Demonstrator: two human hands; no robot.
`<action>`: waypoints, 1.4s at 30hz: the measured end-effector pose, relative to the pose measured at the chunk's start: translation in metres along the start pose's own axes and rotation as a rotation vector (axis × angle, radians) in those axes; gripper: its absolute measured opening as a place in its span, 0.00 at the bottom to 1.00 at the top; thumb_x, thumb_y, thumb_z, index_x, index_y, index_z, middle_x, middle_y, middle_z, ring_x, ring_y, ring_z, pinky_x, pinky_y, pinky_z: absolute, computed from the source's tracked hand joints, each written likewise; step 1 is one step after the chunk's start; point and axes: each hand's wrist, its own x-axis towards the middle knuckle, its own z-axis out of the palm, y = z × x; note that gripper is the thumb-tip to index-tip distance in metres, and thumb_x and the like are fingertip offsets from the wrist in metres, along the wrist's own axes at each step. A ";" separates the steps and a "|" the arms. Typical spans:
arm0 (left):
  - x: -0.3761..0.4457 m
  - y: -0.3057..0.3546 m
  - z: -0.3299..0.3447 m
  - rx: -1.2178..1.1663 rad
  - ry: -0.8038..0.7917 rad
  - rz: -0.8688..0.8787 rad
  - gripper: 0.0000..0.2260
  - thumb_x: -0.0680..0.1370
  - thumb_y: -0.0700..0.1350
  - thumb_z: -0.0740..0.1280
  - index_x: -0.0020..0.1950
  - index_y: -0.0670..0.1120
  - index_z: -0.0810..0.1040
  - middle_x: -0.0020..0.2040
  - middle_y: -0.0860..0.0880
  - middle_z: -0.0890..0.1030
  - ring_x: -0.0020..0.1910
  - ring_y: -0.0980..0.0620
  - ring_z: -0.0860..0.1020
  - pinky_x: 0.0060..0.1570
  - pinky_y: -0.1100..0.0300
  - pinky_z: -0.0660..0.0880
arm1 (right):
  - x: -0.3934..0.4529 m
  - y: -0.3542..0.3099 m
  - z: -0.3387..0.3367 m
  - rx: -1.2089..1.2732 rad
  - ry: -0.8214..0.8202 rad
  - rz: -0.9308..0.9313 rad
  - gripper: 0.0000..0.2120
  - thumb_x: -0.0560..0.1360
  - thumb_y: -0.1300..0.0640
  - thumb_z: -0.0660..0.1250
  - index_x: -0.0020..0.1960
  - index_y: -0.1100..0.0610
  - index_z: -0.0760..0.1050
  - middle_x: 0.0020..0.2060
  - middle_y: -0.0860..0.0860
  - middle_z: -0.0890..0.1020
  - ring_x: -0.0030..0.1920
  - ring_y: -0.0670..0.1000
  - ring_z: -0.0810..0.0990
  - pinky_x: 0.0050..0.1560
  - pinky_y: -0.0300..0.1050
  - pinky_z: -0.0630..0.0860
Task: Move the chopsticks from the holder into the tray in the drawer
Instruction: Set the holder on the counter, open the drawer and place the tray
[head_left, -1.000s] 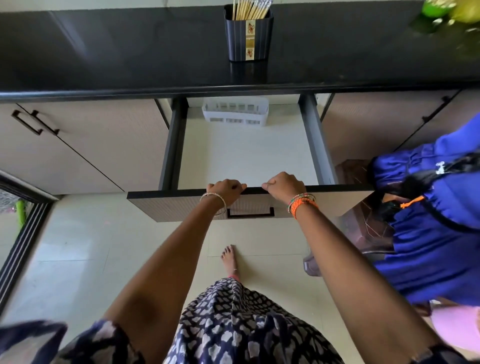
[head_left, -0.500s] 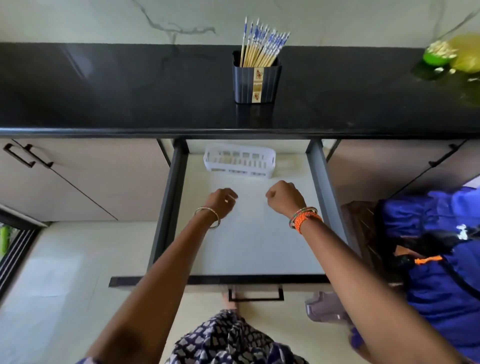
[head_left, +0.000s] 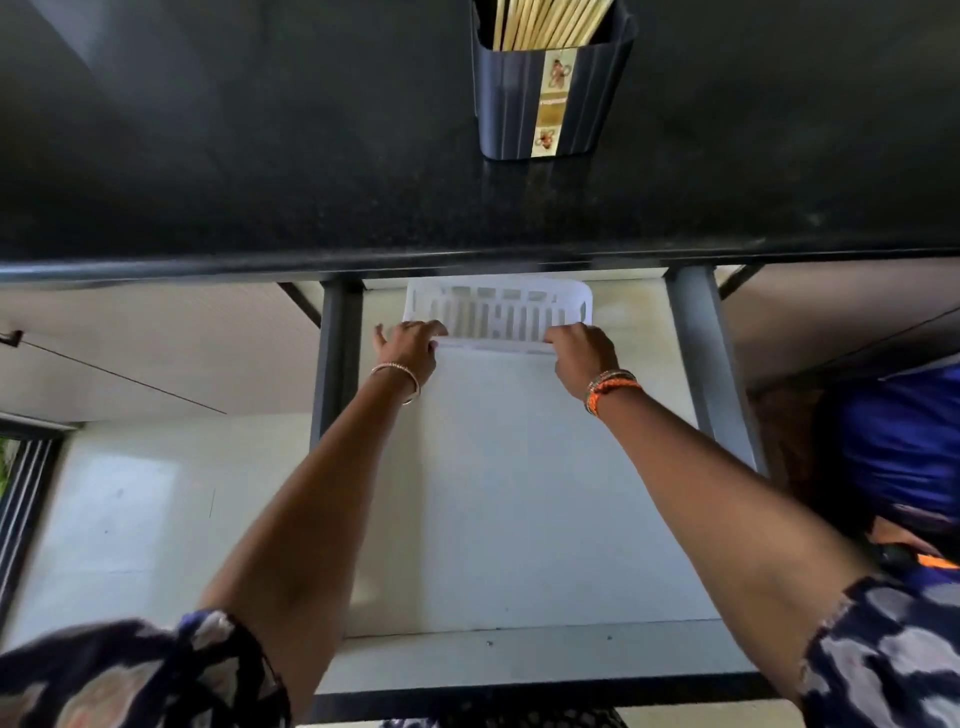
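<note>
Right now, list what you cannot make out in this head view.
- Chopsticks: tops cut off by the upper frame edge; count unclear.
- Tray: far part hidden under the countertop edge; near rim ends covered by the left hand and right hand; contents unclear.
- Both hands' grip: fingertips blurred, so holding or only touching is unclear.
- Holder label: too small to read.

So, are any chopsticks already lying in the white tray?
No, the white tray shows only its slotted bottom, and the chopsticks all stand in the dark holder on the counter.
</note>
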 end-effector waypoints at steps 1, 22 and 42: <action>-0.003 0.000 0.002 -0.019 0.026 -0.017 0.15 0.77 0.36 0.57 0.57 0.49 0.77 0.56 0.47 0.81 0.61 0.45 0.74 0.71 0.41 0.51 | -0.002 0.003 0.002 0.005 0.007 0.001 0.18 0.69 0.73 0.58 0.53 0.61 0.79 0.45 0.62 0.83 0.49 0.64 0.81 0.45 0.50 0.78; -0.215 0.016 0.066 0.030 -0.208 -0.065 0.10 0.76 0.42 0.66 0.53 0.53 0.82 0.53 0.51 0.84 0.55 0.48 0.79 0.62 0.52 0.70 | -0.208 0.038 0.051 0.125 -0.197 -0.111 0.22 0.73 0.75 0.54 0.60 0.61 0.78 0.56 0.60 0.81 0.57 0.61 0.79 0.55 0.48 0.76; -0.234 0.022 0.056 0.235 -0.249 0.136 0.13 0.74 0.48 0.68 0.58 0.50 0.77 0.59 0.49 0.80 0.61 0.47 0.74 0.67 0.50 0.64 | -0.219 0.027 0.022 0.110 -0.258 -0.101 0.18 0.75 0.71 0.56 0.59 0.60 0.77 0.58 0.59 0.79 0.56 0.60 0.79 0.54 0.49 0.77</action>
